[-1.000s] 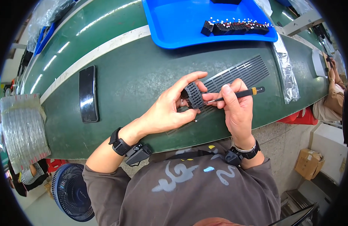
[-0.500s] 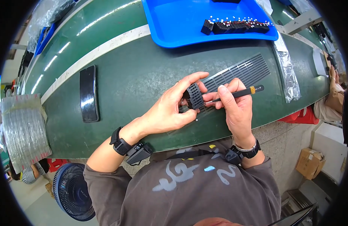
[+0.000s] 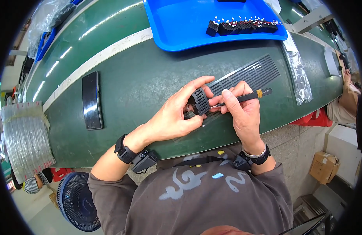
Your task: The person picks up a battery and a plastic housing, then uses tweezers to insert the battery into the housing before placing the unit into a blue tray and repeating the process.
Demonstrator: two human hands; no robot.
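My left hand (image 3: 171, 113) is closed round a small black slotted block (image 3: 201, 101), thumb below and fingers above. My right hand (image 3: 246, 117) pinches black tweezers (image 3: 249, 96) with a yellow band near the back end. Their tips reach the block's right side, but I cannot tell what lies between them. Under and behind both hands lies a long dark strip with rows of slots (image 3: 253, 74), slanting up to the right. A tiny white piece shows just below the block.
A blue tray (image 3: 177, 45) at the back holds a row of black blocks (image 3: 243, 28) with red wires and white connectors. A phone (image 3: 92, 100) lies left on the green table. Right stands a clear plastic-wrapped strip (image 3: 299, 80); far left, a stack of clear tubes (image 3: 26, 135).
The whole view has shifted slightly. Both hands keep nearly the same pose, with the tweezers still at the block's right side.
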